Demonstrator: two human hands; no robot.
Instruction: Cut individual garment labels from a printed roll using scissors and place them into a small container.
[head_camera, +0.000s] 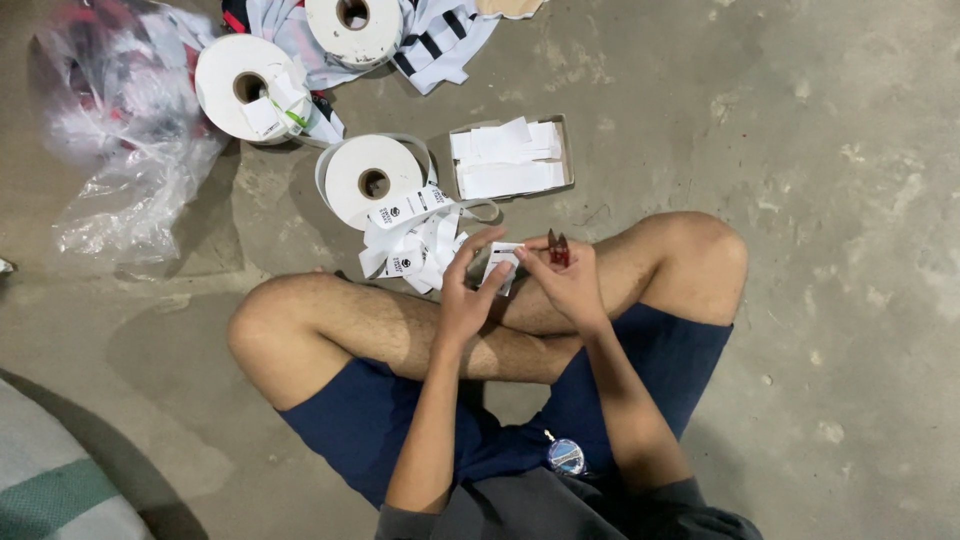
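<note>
A person sits cross-legged on the bare concrete floor (820, 130), both hands raised over the crossed shins. The left hand (465, 295) pinches a small white label (503, 262) between thumb and fingertips, its grip narrow and closed on the paper. The right hand (572, 280) touches the same label's upper edge with its fingertips while its grip closes around a small red cutter (558, 248), whose tips stick up above the knuckles. Just beyond the left hand, a loose tangle of printed label strip (415, 245) trails on the floor from a white label roll (372, 180). Beside that roll sits a shallow cardboard box (567, 150) filled with cut white labels. Farther off lie two more white rolls (245, 88) and (352, 25), a striped garment (440, 40), and a crumpled clear plastic bag (120, 130) near the floor's far left edge.
</note>
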